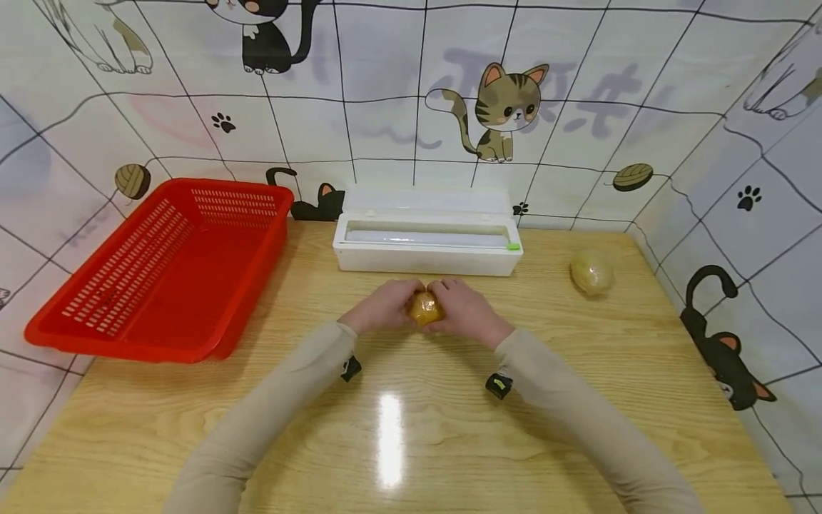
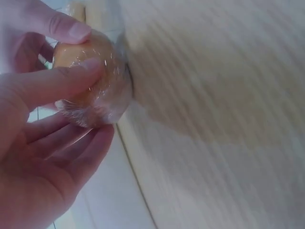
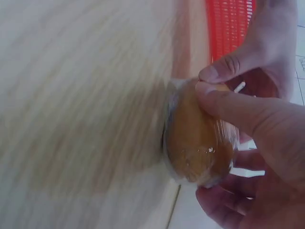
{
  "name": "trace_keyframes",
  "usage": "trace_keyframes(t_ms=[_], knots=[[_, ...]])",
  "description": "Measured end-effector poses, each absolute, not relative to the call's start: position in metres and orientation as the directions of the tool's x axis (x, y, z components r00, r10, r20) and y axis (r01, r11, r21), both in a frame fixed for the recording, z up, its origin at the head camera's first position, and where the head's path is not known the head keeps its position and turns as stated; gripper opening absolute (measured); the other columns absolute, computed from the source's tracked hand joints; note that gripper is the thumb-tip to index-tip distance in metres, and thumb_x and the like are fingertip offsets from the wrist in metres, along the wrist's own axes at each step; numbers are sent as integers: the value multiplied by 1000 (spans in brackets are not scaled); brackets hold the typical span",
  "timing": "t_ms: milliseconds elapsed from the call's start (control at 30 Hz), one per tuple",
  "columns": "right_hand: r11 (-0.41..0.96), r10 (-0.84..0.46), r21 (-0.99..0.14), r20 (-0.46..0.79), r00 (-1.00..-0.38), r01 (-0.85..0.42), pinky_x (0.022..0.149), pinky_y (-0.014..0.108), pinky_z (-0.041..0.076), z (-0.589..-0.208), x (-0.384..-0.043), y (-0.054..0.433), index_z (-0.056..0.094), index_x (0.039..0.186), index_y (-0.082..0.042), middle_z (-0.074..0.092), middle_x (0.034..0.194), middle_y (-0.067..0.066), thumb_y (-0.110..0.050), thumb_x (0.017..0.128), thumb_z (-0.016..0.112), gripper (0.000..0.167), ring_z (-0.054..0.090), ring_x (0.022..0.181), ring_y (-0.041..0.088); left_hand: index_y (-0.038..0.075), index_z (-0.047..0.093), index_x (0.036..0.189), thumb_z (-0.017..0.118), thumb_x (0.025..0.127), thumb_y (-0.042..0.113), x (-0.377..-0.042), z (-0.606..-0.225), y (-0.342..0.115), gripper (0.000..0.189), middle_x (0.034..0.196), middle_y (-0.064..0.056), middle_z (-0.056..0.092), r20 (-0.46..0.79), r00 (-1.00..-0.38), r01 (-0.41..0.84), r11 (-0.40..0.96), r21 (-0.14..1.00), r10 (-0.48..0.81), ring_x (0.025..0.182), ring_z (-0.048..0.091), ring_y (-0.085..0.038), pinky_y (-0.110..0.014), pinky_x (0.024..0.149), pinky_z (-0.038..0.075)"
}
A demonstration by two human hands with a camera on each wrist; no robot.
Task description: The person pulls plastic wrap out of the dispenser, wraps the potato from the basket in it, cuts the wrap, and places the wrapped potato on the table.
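A rounded orange-brown fruit [image 1: 426, 308], wrapped in shiny clear cling film, is between both hands at the middle of the table; its exact kind cannot be told. My left hand [image 1: 389, 305] holds it from the left, the thumb pressing on the film and the fingers curled about the far side. From the right, my right hand [image 1: 467, 310] grips it too, with the thumb tips close together. In the left wrist view the wrapped fruit [image 2: 102, 78] shows wrinkled film. The right wrist view has the wrapped fruit [image 3: 190, 136] close to the tabletop.
Just behind the hands stands a white cling film dispenser [image 1: 427, 260], lid raised, with a green slider [image 1: 513, 247]. A red plastic basket [image 1: 218, 343] is at the left. Another film-wrapped, pale yellow round item [image 1: 591, 272] lies at the right. Cat-patterned sheeting surrounds the wooden table [image 1: 449, 442].
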State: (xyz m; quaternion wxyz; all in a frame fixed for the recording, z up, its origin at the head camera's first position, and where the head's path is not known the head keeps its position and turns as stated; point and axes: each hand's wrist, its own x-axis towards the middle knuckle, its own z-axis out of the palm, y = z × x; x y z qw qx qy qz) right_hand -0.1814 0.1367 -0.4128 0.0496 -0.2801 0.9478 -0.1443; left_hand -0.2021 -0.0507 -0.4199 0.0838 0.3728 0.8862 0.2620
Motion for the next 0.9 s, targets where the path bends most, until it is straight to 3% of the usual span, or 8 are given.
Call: trace_keyframes(t_ms=[167, 467, 600, 733, 900], knots=[[809, -529, -293, 18, -849, -510, 79, 44, 51, -414, -173, 133, 52, 118, -2, 55, 111, 14, -32, 69, 88, 68, 50, 103, 29, -1, 50, 113, 83, 76, 9, -194, -424, -47, 50, 108, -12, 59, 75, -706, 639, 587, 497, 705, 97, 58, -25, -35, 88, 48], [839, -489, -240, 62, -870, -488, 74, 44, 53, -414, -167, 126, 50, 120, -1, 55, 108, 14, -34, 69, 87, 71, 52, 99, 29, 0, 44, 120, 82, 76, 6, -197, -419, -50, 58, 118, -14, 53, 13, -674, 639, 575, 512, 738, 106, 54, -26, -36, 94, 45], [852, -463, -280, -5, -887, -443, 73, 46, 53, -412, -170, 130, 49, 124, -3, 56, 109, 15, -38, 72, 85, 72, 54, 99, 30, -3, 35, 135, 81, 77, 7, -202, -414, -56, 74, 134, -20, 43, -59, -657, 617, 581, 531, 751, 119, 48, -31, -40, 101, 40], [862, -455, -275, -48, -889, -426, 73, 45, 52, -406, -176, 143, 48, 127, -4, 58, 107, 16, -42, 78, 79, 70, 58, 93, 31, 2, 22, 148, 78, 80, 10, -205, -407, -66, 89, 143, -21, 34, -132, -707, 554, 659, 509, 695, 127, 40, -33, -42, 104, 36], [894, -425, -186, -72, -902, -407, 66, 43, 50, -395, -184, 171, 49, 120, -2, 56, 94, 14, -40, 84, 74, 58, 57, 80, 29, 6, 18, 151, 74, 85, 15, -209, -406, -79, 87, 140, -21, 34, -175, -752, 490, 717, 496, 635, 123, 44, -32, -42, 103, 37]])
